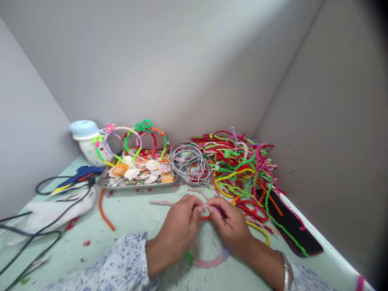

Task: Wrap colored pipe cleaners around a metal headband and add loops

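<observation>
My left hand (pixel 182 220) and my right hand (pixel 228 222) meet over the table, both closed in a pinch, fingertips touching. A pale pink pipe cleaner (pixel 160 202) runs from the left toward my left hand; its end between the fingertips is hard to make out. A dark purple fuzzy piece (pixel 222 212) shows inside my right hand. Below both hands is a curved band wrapped in green, pink and lavender pipe cleaner (pixel 209 263); its upper part is hidden by the hands.
Behind stand a metal tray of seashells (pixel 139 185), decorated headbands (pixel 121 131), a coil of grey wire (pixel 190 161) and a heap of coloured pipe cleaners (pixel 239 161). Red-handled scissors (pixel 253 210) lie right, near a black strip (pixel 298 234). Left are a lidded jar (pixel 91 147) and black cables (pixel 45 232).
</observation>
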A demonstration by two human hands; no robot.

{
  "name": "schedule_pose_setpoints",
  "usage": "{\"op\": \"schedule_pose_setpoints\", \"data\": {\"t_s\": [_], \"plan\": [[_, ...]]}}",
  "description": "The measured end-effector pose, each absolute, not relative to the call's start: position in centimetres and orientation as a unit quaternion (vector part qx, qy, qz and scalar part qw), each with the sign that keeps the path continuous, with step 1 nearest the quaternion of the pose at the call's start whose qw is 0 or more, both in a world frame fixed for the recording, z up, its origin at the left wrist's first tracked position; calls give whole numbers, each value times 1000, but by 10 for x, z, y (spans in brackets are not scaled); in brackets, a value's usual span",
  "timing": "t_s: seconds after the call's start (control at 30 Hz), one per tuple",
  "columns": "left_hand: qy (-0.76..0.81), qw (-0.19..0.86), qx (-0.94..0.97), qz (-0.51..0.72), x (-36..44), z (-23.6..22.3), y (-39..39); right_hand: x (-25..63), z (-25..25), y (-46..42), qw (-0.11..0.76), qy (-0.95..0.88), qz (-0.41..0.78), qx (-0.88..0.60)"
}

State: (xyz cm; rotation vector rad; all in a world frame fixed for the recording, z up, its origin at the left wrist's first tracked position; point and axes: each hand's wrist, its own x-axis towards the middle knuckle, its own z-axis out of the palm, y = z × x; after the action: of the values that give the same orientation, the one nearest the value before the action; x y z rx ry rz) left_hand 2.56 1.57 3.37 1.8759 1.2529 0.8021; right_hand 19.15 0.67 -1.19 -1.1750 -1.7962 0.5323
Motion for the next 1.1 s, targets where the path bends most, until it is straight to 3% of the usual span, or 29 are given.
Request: {"op": "schedule_pose_setpoints", "data": {"t_s": [0.37,1.1], "plan": [[478,420,716,287,22,27,25,193,-11,6,437,-735,210,-475],[471,648,536,266,25,28,33,192,-7,7,443,-739,220,-457]]}}
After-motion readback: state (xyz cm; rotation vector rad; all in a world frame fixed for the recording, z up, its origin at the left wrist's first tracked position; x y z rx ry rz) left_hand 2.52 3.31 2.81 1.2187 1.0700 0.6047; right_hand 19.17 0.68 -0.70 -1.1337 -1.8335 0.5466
